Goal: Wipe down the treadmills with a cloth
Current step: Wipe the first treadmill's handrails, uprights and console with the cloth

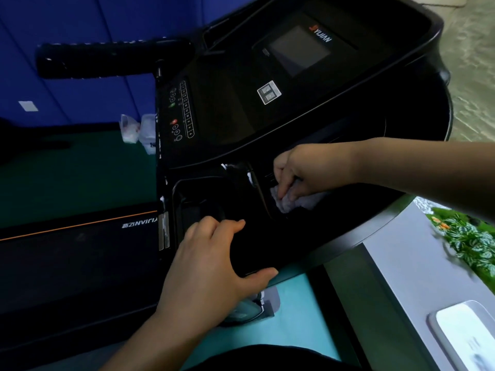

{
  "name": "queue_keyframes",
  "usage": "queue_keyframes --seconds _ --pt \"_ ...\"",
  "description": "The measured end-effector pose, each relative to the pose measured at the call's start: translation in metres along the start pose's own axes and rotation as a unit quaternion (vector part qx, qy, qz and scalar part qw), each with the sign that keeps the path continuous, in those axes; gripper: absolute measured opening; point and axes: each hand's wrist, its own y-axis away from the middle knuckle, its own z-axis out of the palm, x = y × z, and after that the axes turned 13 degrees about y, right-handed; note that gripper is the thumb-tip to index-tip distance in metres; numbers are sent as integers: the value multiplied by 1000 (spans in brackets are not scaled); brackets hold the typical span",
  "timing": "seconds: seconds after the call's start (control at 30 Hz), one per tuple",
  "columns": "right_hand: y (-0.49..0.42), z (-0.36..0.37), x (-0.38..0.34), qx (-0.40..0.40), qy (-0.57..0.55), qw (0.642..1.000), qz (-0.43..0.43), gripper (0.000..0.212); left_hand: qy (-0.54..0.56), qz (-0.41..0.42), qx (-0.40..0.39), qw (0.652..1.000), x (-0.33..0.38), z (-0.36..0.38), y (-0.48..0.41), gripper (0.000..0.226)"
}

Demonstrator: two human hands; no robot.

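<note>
On the glossy black plastic console [227, 116] of a treadmill, seen from above, a person's right hand [302, 172] presses a small, crumpled pale grey cloth [292, 203] into a shallow storage recess at the console's lower right, below the dark display screen [297, 50]. The fingers of that hand are curled round the cloth, pinching a bunched fold against the plastic. The left hand [209, 263] rests on the console's near edge, fingers loosely extended over the top and thumb out along the rim, holding nothing. The cloth looks thin, soft and very light. It should bunch easily into corners and is best held as a wad in the fingertips, as here, so it reaches the recess walls. The console looks stiff, smooth and probably slippery, with pale smudges near a second open tray [198, 196] to the left. A column of small buttons [184, 111] and a square white sticker [269, 92] sit beside the screen, and a black padded handlebar [107, 58] juts leftward. Lower left lies a black treadmill deck edged with an orange stripe [67, 263]. Around are a blue wall [67, 17], dark green flooring [67, 172], a turquoise floor patch [294, 303], a grey ledge [396, 263] and green leafy plants [466, 236] at the right.
</note>
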Motion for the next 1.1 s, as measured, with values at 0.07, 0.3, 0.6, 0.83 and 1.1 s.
queue_keyframes --seconds 0.07,0.3,0.6,0.83,1.1 --pt "-1 5 -2 -38 -25 999 13 9 -16 10 13 1000 -1 1 -1 84" --pt "-4 4 1 -128 -64 990 13 13 -18 8 12 1000 -1 2 0 85" --pt "26 -15 13 -168 -94 977 87 10 -14 -5 10 1000 1 2 4 87" --pt "50 -22 36 -60 -85 982 159 11 -12 -16 5 1000 1 0 7 87" --pt "91 -61 59 -51 42 988 142 31 -9 -18 7 1000 3 1 7 87"
